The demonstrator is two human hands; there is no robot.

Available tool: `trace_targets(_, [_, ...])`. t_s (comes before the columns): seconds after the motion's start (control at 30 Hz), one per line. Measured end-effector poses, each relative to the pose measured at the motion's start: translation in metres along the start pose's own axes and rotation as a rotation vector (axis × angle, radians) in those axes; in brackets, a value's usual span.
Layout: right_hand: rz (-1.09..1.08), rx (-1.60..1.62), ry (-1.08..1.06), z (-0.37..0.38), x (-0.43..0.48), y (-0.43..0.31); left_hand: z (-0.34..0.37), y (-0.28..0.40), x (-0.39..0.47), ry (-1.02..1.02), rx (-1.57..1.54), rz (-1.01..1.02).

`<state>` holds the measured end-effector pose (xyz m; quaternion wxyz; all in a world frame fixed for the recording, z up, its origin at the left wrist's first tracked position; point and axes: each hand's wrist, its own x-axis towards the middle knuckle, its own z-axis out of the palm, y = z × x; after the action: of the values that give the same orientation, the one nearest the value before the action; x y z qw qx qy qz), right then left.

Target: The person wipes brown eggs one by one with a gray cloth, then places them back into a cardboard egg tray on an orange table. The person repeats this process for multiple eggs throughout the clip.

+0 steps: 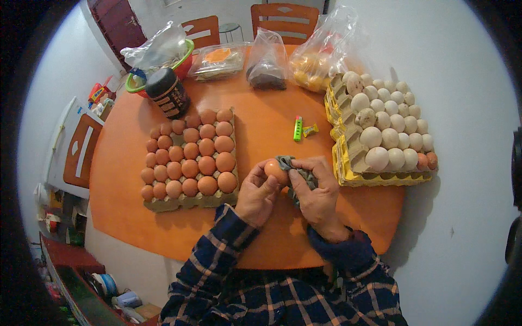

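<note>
Between the fingers of my left hand [259,193] is a brown egg [275,172], raised over the near part of the table. My right hand [319,189] pinches a grey-green cloth [302,178], and a fold of it lies against the egg's upper right side. To the left, brown eggs [189,168] stand in rows in a cardboard egg tray [179,203]; one cup in the second row from the back holds no egg. At the right, stacked egg trays [341,161] carry mostly white eggs [390,137], some stained, plus a couple of brown ones at the near corner.
A green lighter [298,129] and a small yellow wrapper [310,130] lie on the orange table [269,110]. Along the back are a dark jar [167,93], a basket [185,61], a clear plastic box [218,61] and plastic bags [267,61]. Wooden chairs [285,20] stand beyond.
</note>
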<state>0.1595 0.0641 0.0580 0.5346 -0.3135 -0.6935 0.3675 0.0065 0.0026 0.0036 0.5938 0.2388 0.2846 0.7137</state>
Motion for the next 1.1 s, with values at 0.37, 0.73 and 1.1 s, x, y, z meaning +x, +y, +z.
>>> trace_targets(0.37, [-0.043, 0.096, -0.005, -0.036, 0.017, -0.034, 0.001, 0.011, 0.005, -0.075, -0.152, -0.128])
trace_targets(0.73, [-0.187, -0.034, -0.215, -0.017, 0.027, -0.024, 0.021, 0.025, -0.014, -0.117, 0.140, -0.102])
trace_targets(1.1, [0.087, 0.211, -0.227, -0.019, 0.011, -0.021, 0.007, 0.196, -0.005, 0.120, 0.998, 0.217])
